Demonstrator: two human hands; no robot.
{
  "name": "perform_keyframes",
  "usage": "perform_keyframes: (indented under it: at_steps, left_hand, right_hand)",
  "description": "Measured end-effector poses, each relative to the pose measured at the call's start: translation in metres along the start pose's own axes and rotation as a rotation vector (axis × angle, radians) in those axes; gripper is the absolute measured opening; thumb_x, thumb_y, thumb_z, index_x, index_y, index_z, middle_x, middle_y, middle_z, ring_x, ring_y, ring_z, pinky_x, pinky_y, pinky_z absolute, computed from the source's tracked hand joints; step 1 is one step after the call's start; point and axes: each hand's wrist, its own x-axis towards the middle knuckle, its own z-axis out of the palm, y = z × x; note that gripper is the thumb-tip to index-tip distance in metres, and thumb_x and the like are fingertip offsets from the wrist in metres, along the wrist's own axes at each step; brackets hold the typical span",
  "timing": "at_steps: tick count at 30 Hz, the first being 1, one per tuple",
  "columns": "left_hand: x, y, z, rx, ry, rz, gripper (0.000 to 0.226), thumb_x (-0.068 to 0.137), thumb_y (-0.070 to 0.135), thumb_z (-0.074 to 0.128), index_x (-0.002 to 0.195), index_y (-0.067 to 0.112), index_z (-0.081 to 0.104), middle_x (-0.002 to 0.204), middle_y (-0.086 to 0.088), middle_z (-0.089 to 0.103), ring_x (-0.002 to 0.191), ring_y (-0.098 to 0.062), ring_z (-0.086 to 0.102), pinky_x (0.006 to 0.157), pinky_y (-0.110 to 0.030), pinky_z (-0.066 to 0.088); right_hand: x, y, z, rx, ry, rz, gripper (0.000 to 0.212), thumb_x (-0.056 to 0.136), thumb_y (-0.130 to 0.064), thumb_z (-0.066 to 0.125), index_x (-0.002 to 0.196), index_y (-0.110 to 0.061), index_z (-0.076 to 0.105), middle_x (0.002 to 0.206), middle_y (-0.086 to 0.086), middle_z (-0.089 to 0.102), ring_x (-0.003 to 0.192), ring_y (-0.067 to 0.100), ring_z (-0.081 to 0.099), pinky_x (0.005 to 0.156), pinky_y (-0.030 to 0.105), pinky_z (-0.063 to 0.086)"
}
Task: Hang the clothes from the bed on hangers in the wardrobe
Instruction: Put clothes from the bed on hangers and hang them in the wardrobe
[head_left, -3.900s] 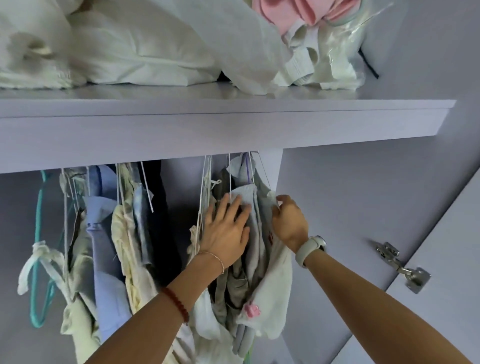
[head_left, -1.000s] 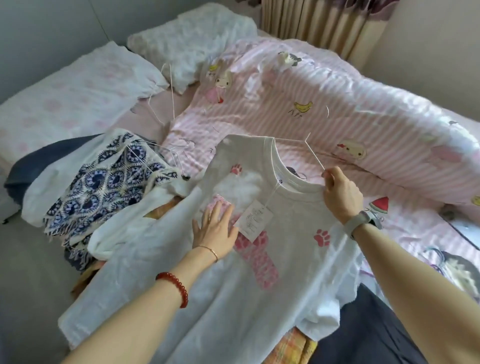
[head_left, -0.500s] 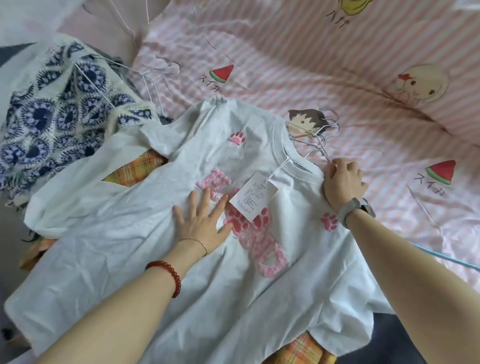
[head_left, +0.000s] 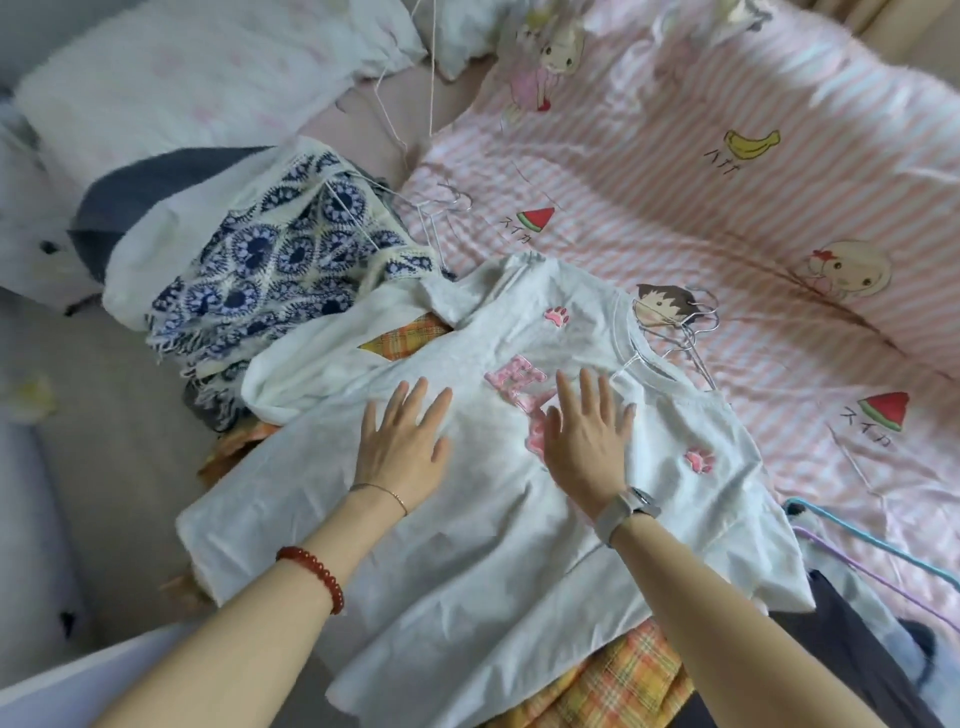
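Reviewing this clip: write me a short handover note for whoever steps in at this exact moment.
Left hand and right hand: both open, fingers flat on the white T-shirt, gripping nothing.
The shirt lies front-up on the bed, on top of other clothes. A wire hanger lies at its neckline; whether it is threaded inside cannot be told. More wire hangers lie on the striped quilt.
Done: shirt spread flat.
Left: confirm the hanger sits in the shirt, carry it to the wardrobe, then hang the blue patterned garment and the plaid garment.
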Motion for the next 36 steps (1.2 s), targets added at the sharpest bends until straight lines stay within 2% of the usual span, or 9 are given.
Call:
perform_keyframes:
  at_steps: [3, 8, 11, 13, 17, 21, 26, 31, 36]
  left_hand:
    - [-0.06, -0.053, -0.035, -0.055, 0.183, -0.093, 0.053, 0.09, 0.021, 0.052, 0.141, 0.019, 0.037, 0.148, -0.01, 0.031, 0.138, -0.03, 0.026, 0.106, -0.054, 0.023]
    - [-0.194, -0.147, -0.066, -0.079, 0.313, -0.408, 0.047, 0.089, 0.02, 0.054, 0.134, 0.013, 0.046, 0.143, -0.011, 0.04, 0.133, -0.031, 0.034, 0.096, -0.055, 0.034]
    - [-0.288, -0.197, -0.063, -0.037, 0.392, -0.527, 0.041, 0.081, 0.019, 0.059, 0.121, 0.009, 0.058, 0.127, -0.013, 0.056, 0.122, -0.033, 0.048, 0.085, -0.057, 0.043]
    - [-0.354, -0.225, -0.058, -0.001, 0.418, -0.597, 0.039, 0.079, 0.025, 0.051, 0.114, 0.011, 0.063, 0.119, -0.012, 0.061, 0.118, -0.029, 0.048, 0.082, -0.053, 0.045]
    - [-0.489, -0.272, -0.052, 0.034, 0.503, -0.838, 0.042, 0.078, 0.029, 0.041, 0.11, 0.014, 0.065, 0.116, -0.009, 0.062, 0.116, -0.024, 0.039, 0.086, -0.053, 0.044]
    - [-0.622, -0.306, -0.061, 0.072, 0.582, -1.104, 0.04, 0.076, 0.028, 0.041, 0.105, 0.016, 0.067, 0.115, -0.008, 0.063, 0.11, -0.029, 0.056, 0.086, -0.051, 0.045]
    - [-0.764, -0.313, -0.079, 0.149, 0.762, -1.374, 0.043, 0.079, 0.029, 0.035, 0.102, 0.014, 0.067, 0.113, -0.009, 0.064, 0.105, -0.028, 0.059, 0.085, -0.043, 0.041]
    - [-0.867, -0.31, -0.091, 0.324, 0.937, -1.545, 0.042, 0.081, 0.026, 0.037, 0.106, 0.011, 0.066, 0.115, -0.01, 0.061, 0.11, -0.027, 0.048, 0.085, -0.042, 0.035]
    - [-0.929, -0.329, -0.102, 0.4, 0.948, -1.703, 0.044, 0.081, 0.03, 0.036, 0.109, 0.012, 0.065, 0.117, -0.009, 0.061, 0.114, -0.023, 0.04, 0.088, -0.043, 0.029]
  right_hand:
    - [-0.037, -0.072, -0.009, 0.038, -0.009, -0.15, 0.051, 0.091, -0.034, 0.028, 0.14, -0.021, 0.034, 0.149, 0.009, 0.029, 0.141, 0.029, 0.014, 0.11, 0.059, 0.007]
    - [-0.125, -0.205, -0.019, 0.123, -0.091, -0.471, 0.047, 0.094, -0.033, 0.03, 0.14, -0.024, 0.035, 0.149, 0.003, 0.03, 0.142, 0.024, 0.013, 0.112, 0.054, 0.006]
    - [-0.192, -0.277, -0.007, 0.182, -0.163, -0.683, 0.05, 0.087, -0.031, 0.03, 0.133, -0.016, 0.044, 0.141, 0.006, 0.042, 0.134, 0.027, 0.031, 0.109, 0.048, 0.02]
    - [-0.244, -0.32, 0.007, 0.187, -0.259, -0.81, 0.054, 0.084, -0.032, 0.028, 0.131, -0.013, 0.046, 0.136, 0.007, 0.047, 0.125, 0.029, 0.041, 0.103, 0.04, 0.031]
    - [-0.354, -0.395, 0.038, 0.045, -0.44, -1.075, 0.07, 0.077, -0.043, 0.007, 0.136, -0.018, 0.038, 0.135, 0.004, 0.044, 0.123, 0.025, 0.039, 0.097, 0.033, 0.031]
    - [-0.463, -0.47, 0.059, 0.052, -0.573, -1.329, 0.051, 0.091, -0.032, 0.026, 0.139, -0.018, 0.035, 0.144, 0.002, 0.037, 0.133, 0.021, 0.031, 0.106, 0.033, 0.026]
    - [-0.582, -0.543, 0.07, 0.121, -0.644, -1.588, 0.055, 0.084, -0.03, 0.027, 0.135, -0.013, 0.042, 0.135, 0.008, 0.048, 0.123, 0.029, 0.044, 0.101, 0.04, 0.038]
    - [-0.685, -0.602, 0.075, 0.208, -0.689, -1.827, 0.039, 0.093, -0.014, 0.042, 0.132, -0.01, 0.046, 0.131, 0.012, 0.051, 0.118, 0.031, 0.049, 0.098, 0.039, 0.04]
    - [-0.769, -0.658, 0.073, 0.319, -0.813, -1.851, 0.034, 0.094, -0.013, 0.042, 0.126, -0.008, 0.052, 0.128, 0.011, 0.054, 0.113, 0.026, 0.054, 0.096, 0.029, 0.04]
